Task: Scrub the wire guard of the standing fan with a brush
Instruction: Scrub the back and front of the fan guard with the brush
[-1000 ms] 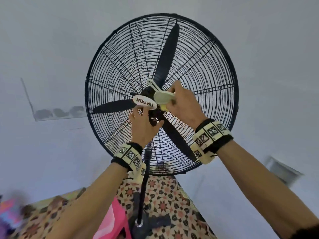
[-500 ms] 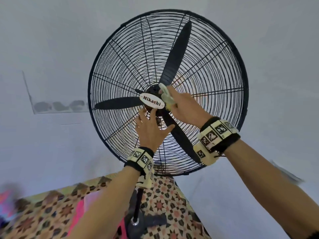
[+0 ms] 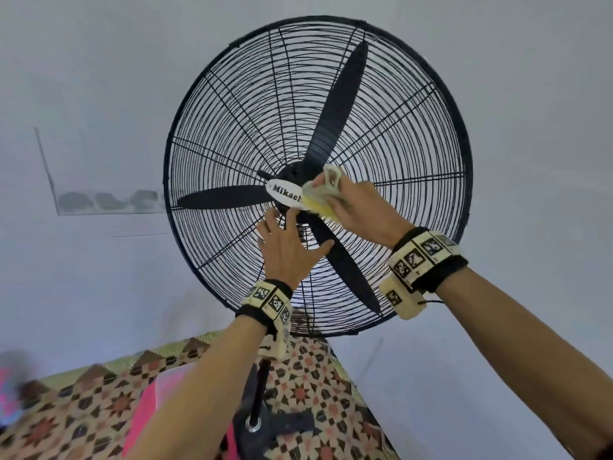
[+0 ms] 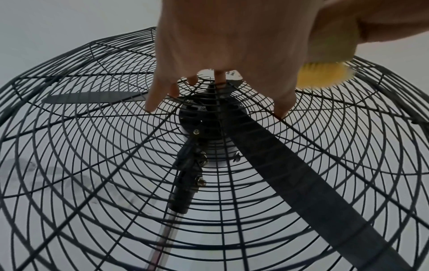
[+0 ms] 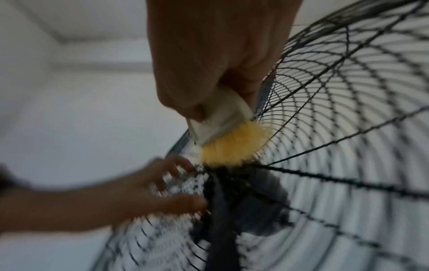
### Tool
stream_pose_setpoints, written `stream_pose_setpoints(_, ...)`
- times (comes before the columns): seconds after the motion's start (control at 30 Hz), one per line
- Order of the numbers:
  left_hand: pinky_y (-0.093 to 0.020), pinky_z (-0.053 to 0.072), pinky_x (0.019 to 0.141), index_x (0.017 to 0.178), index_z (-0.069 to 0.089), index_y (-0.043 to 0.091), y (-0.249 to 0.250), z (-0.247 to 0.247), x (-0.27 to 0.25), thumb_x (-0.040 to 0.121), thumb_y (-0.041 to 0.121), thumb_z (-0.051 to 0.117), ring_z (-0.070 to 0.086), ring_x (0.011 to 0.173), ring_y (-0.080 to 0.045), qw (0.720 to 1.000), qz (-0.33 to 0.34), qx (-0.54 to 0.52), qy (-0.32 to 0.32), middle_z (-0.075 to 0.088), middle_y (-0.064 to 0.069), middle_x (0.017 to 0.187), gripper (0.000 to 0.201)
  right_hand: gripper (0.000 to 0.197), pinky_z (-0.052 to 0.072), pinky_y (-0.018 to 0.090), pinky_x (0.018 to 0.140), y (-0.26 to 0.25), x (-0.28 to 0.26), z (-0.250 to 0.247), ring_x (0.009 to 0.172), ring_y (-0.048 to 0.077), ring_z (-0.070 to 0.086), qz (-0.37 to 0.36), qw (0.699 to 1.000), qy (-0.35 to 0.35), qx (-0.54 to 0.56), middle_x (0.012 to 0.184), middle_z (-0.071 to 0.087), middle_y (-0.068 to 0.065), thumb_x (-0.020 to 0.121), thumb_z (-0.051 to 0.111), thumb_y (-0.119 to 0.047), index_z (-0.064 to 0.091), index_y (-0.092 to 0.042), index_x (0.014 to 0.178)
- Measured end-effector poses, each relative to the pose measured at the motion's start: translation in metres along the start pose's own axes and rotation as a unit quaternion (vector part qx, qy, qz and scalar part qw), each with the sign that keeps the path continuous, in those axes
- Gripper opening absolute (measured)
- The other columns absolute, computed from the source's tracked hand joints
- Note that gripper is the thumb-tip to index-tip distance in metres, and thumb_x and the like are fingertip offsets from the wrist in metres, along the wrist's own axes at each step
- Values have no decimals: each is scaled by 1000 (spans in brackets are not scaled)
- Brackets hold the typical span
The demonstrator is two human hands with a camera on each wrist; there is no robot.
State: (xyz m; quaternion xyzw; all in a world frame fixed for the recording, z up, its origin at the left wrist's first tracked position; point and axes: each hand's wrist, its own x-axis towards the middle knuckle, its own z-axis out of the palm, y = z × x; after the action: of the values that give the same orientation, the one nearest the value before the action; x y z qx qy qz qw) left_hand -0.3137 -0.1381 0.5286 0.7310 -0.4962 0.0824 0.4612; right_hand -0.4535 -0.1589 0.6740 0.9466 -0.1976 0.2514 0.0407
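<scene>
The right hand [image 3: 360, 207] holds the brush [image 3: 320, 199], its yellow bristles on the wire guard [image 3: 232, 134] just at 3 o'clock from the white badge [image 3: 284, 195]. The left hand [image 3: 288, 250] presses spread fingers at 6 o'clock.

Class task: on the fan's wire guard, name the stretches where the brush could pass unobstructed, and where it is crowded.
Free: the wire guard above the Mikachi badge up to the rim, and the right half beyond the right hand. Crowded: the centre, where the brush meets the badge and the left hand spreads on the wires just below.
</scene>
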Motion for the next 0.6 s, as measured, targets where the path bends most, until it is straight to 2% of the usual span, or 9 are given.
stream_pose_setpoints(0.07,-61,43,104,142,45,21,-2,-1,0,71,83,66,36,129,-42,1000,0,0,2,34,-20,147,96,31,48,26,41,3,-7,0,43,12,50,-1,998,-24,-64,71,61,-5,103,45,-28,46,-28,134)
stream_pose_setpoints(0.17,-60,44,103,142,44,23,-2,0,0,71,86,62,36,128,-41,1000,2,3,-1,34,-19,146,96,26,53,33,45,5,-6,-8,42,8,47,26,989,1,-147,62,56,-7,100,49,-33,53,-24,124)
stream_pose_setpoints(0.23,-60,43,104,143,43,24,1,0,0,72,87,60,37,128,-43,1000,-1,20,-5,34,-20,148,96,18,55,28,47,5,-1,-10,43,6,52,38,994,13,-104,64,59,-9,99,57,-25,56,-24,118)
stream_pose_setpoints(0.33,-60,43,105,144,42,24,-1,0,0,73,87,60,36,129,-43,1000,0,20,-7,34,-21,149,97,27,51,20,45,1,-2,-8,47,12,58,41,999,-1,-7,72,63,-7,102,58,-20,54,-23,129)
stream_pose_setpoints(0.4,-60,44,104,143,42,23,-5,0,1,72,87,60,36,128,-41,1000,5,10,-2,34,-19,147,97,27,49,19,43,1,-8,-9,46,14,57,26,999,-22,-31,71,64,-3,103,56,-20,54,-25,130)
stream_pose_setpoints(0.47,-60,45,102,143,42,24,-8,0,2,73,87,61,37,127,-41,1000,11,6,1,35,-19,146,96,20,51,22,45,3,-11,-15,44,14,55,28,996,-22,-80,66,62,-3,100,58,-21,59,-23,120)
stream_pose_setpoints(0.53,-60,46,101,143,43,24,-6,0,2,73,88,59,38,126,-41,1000,13,12,6,36,-19,145,96,13,57,34,53,4,-11,-23,43,11,51,40,992,-3,-117,60,57,-7,97,56,-21,63,-21,108)
stream_pose_setpoints(0.57,-60,46,101,143,44,23,-5,1,1,73,88,58,38,126,-41,1000,13,16,8,36,-20,145,96,13,57,36,55,4,-12,-26,44,10,50,50,992,7,-113,59,56,-9,96,56,-20,63,-21,106)
stream_pose_setpoints(0.6,-60,46,101,143,44,23,-4,1,1,73,88,58,38,126,-42,1000,12,19,9,36,-20,145,96,14,56,32,53,5,-14,-27,45,10,51,56,994,14,-90,61,57,-10,96,56,-18,63,-21,108)
